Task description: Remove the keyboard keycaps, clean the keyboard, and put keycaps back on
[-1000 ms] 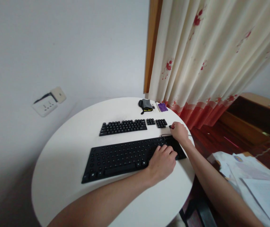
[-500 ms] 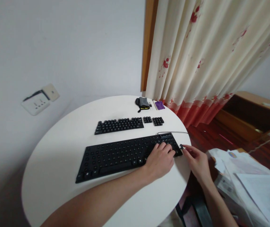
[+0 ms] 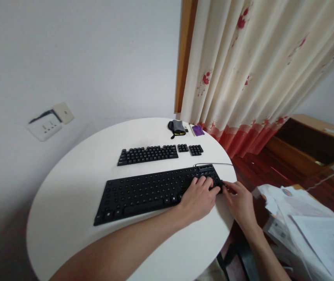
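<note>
A black keyboard [image 3: 146, 191] with most of its keycaps off lies on the white round table [image 3: 67, 187]. My left hand [image 3: 198, 197] rests on its right part, fingers spread and bent over the number pad area, thumb near the right edge. At that same edge, my right hand [image 3: 238, 199] pinches a small black keycap [image 3: 223, 186] between thumb and fingers, against the keyboard's side. The fingers mostly cover the keycap. Behind the keyboard, loose black keycaps stand grouped in a large block [image 3: 147, 154] and two smaller blocks [image 3: 182, 148] [image 3: 196, 150].
A grey and black pouch [image 3: 178, 127] and a purple cloth [image 3: 197, 130] lie at the table's back. The keyboard's cable [image 3: 213, 164] runs off the right edge. Papers [image 3: 315, 222] are piled at right; a curtain [image 3: 231, 78] hangs behind.
My right hand has moved slightly left, bringing the keycap from beside the keyboard to its right edge. My left hand stays almost in place.
</note>
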A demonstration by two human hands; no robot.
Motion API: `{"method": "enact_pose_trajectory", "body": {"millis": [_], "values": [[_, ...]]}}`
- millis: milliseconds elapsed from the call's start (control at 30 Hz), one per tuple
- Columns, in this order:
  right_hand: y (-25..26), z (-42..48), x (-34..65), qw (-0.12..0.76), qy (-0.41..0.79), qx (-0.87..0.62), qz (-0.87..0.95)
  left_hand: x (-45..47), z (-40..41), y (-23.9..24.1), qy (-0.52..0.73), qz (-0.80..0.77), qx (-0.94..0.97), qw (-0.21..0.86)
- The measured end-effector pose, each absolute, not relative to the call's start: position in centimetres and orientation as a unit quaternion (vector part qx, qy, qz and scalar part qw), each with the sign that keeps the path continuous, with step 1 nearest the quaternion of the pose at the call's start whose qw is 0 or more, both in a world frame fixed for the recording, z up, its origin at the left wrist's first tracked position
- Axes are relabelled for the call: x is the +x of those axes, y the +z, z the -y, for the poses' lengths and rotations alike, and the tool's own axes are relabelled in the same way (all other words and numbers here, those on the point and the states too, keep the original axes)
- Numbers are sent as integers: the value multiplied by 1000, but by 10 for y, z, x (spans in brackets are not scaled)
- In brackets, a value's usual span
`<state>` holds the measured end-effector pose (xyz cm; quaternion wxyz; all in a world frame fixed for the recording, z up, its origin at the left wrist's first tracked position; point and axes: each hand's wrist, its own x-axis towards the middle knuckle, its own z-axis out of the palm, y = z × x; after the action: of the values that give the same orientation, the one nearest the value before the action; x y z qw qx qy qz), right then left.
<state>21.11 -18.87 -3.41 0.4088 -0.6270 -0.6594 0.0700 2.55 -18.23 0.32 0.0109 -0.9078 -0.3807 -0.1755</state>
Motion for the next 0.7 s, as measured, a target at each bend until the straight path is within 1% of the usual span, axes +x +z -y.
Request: {"method": "enact_pose_trajectory", "body": {"millis": [467, 600, 700], "values": [[-49, 200, 204, 350, -83, -612, 705, 26, 183, 4, -174, 383, -907, 17], [-50, 204, 200, 335, -78, -623, 703, 27, 182, 2, -185, 384, -904, 17], [-54, 205, 198, 348, -55, -629, 693, 27, 182, 1, -190, 384, -903, 12]]}}
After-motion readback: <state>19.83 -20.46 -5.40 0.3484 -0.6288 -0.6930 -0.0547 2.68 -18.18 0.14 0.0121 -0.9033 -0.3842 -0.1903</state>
